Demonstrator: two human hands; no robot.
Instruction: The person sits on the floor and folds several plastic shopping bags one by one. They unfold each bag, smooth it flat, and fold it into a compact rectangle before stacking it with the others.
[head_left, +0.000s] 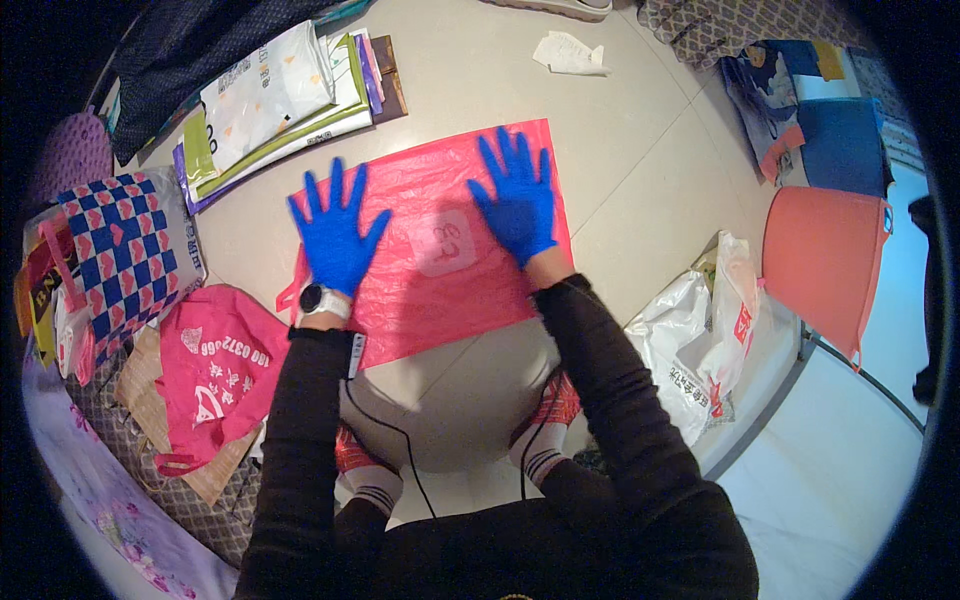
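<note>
A pink plastic bag (450, 300) lies spread on the tiled floor before me, with creases across it and a pale printed patch near its middle. My left hand (335, 225), in a blue glove, rests with spread fingers over the bag's left end. Over the right end is my right hand (517, 199), gloved in blue too, its fingers apart and its palm down. Neither hand holds anything. A pink handle loop (285, 298) sticks out beside my left wrist, which wears a white-strapped watch (324, 301).
Folded plastic bags (270, 97) lie stacked at upper left. A checkered heart-pattern bag (124, 240) and a crumpled pink bag (217, 367) are on the left. White plastic bags (682, 330) and a coral-coloured bin (821, 259) stand right. A paper scrap (570, 54) lies ahead.
</note>
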